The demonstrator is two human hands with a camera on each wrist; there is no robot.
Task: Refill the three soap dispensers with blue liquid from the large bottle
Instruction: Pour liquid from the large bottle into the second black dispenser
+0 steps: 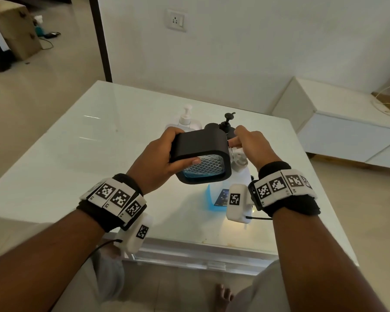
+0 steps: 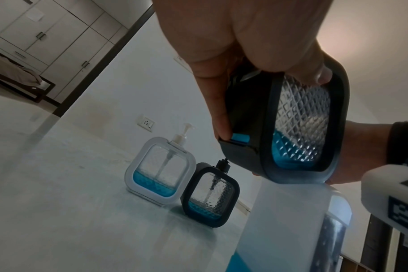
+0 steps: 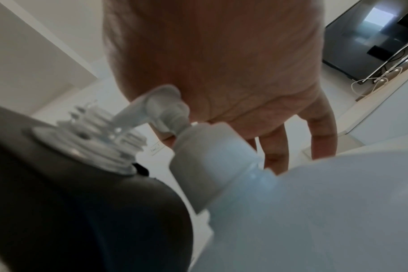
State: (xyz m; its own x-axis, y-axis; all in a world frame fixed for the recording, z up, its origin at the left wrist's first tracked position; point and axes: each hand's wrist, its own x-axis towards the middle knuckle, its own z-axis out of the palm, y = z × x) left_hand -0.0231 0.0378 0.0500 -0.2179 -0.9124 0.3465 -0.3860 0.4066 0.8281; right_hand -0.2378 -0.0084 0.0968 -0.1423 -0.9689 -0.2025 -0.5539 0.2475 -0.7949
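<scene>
Three dispensers all show only a low blue level: the left hand (image 1: 158, 158) grips the tilted black dispenser (image 1: 200, 152) at the large bottle's (image 2: 291, 220) pump, which the right hand (image 1: 250, 143) presses, while white dispenser (image 2: 161, 169) and second black one (image 2: 210, 197) wait on the table (image 1: 77, 154).

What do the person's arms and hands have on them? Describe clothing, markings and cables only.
Both forearms are bare, with no sleeves or gloves. Each wrist carries a black band ringed with white tiles printed with black square codes, plus a white camera box with its own code and a thin black cable.
</scene>
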